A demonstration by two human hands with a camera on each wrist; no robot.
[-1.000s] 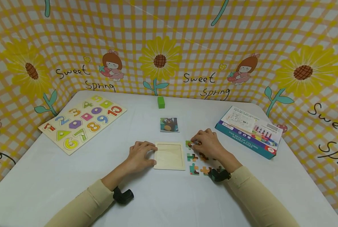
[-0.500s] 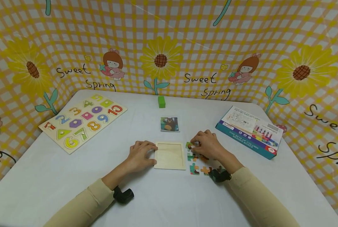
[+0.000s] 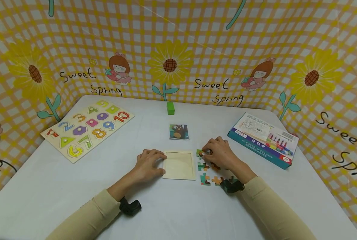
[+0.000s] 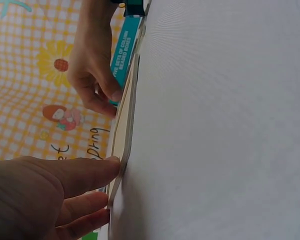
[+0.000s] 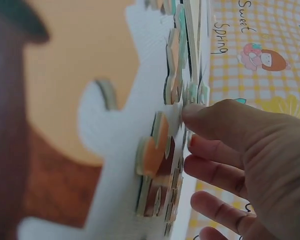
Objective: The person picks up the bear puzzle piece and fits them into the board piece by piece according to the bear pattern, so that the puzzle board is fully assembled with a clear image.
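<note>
A shallow square wooden puzzle tray (image 3: 179, 165) lies bare in the middle of the table. My left hand (image 3: 149, 165) rests at its left edge, thumb and fingers spread along the rim; in the left wrist view the thumb (image 4: 97, 170) touches that rim. Just right of the tray, several jigsaw pieces lie in loose rows, one a teal and brown piece (image 3: 205, 179). Above them, my right hand (image 3: 220, 152) pinches the green and brown jigsaw piece (image 3: 199, 153) at the top left between thumb and index finger. The hand and wrist camera partly hide the other pieces.
A picture card of a bear (image 3: 179, 132) lies beyond the tray, with a green block (image 3: 170, 108) farther back. The number-and-shape board (image 3: 88, 130) is at the left. A boxed bead set (image 3: 263, 138) stands at the right. Patterned cloth (image 3: 169, 26) surrounds the table.
The piece at my right fingertips turned slightly and then straightened. My left hand has stayed at the tray's edge.
</note>
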